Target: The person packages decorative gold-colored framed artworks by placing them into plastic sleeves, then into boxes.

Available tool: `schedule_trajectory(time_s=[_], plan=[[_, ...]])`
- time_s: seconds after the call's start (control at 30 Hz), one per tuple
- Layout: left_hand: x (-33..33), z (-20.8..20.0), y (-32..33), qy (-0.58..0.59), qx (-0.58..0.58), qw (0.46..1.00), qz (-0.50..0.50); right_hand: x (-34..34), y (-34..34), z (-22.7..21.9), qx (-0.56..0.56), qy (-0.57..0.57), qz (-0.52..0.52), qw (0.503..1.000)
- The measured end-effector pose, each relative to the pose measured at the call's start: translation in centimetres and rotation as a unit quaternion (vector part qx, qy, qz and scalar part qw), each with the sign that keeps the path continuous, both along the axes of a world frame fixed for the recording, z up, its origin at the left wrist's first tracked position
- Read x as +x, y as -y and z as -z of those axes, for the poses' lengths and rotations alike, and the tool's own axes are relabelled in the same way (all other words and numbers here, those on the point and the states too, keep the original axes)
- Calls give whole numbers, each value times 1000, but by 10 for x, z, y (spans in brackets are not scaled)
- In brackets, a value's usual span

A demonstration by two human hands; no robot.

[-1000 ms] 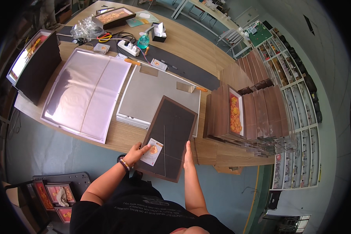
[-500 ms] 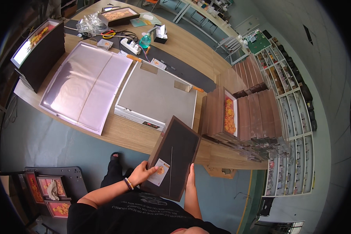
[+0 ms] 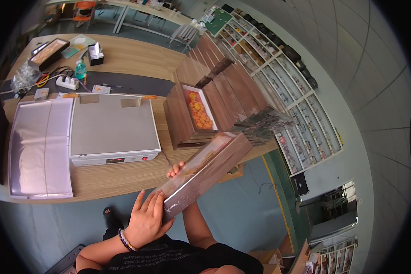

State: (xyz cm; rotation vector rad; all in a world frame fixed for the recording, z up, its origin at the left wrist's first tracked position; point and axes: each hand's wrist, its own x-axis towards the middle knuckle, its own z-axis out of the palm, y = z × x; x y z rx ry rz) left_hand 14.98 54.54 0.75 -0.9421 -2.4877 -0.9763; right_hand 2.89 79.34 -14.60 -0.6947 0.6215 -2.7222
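Observation:
Both hands hold a deep brown picture frame (image 3: 214, 171), tilted, its long side toward me and glossy clear film over it. A pale inner border and part of its picture show at a slant on the upper face. My left hand (image 3: 146, 214), with a beaded bracelet on the wrist, grips the near left end, thumb below and fingers along the edge. My right forearm passes under the frame. Fingertips of my right hand (image 3: 175, 170) curl over its far edge; the rest of that hand is hidden behind it.
Stacked brown frames (image 3: 237, 91) rise at the table's right side, one showing an orange flower picture (image 3: 198, 109). A flat grey-topped heating plate (image 3: 114, 128) and a lilac film-covered tray (image 3: 41, 146) lie left. Behind are a power strip (image 3: 67, 82) and green bottle (image 3: 80, 69).
The frame has turned from its dark back, with a white card, to its side and picture face. My hands have shifted their hold, and the view has swung right.

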Motion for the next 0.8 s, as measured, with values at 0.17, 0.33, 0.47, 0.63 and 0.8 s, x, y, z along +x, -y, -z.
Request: schedule_trajectory(time_s=[0.17,0.33,0.47,0.63,0.8], plan=[[5,-14,0,0,-16,984,180,-27,38,-28,-83,-44,-136,986],[11,-17,-4,-5,-6,969,248,-51,76,-45,-130,-104,-207,964],[6,-17,-4,-26,-22,967,252,-57,68,-46,-119,-99,-196,968],[1,-16,3,-65,-51,960,268,-57,74,-49,-111,-106,-177,972],[-4,-15,6,-56,-65,956,281,-56,76,-49,-109,-114,-156,975]])
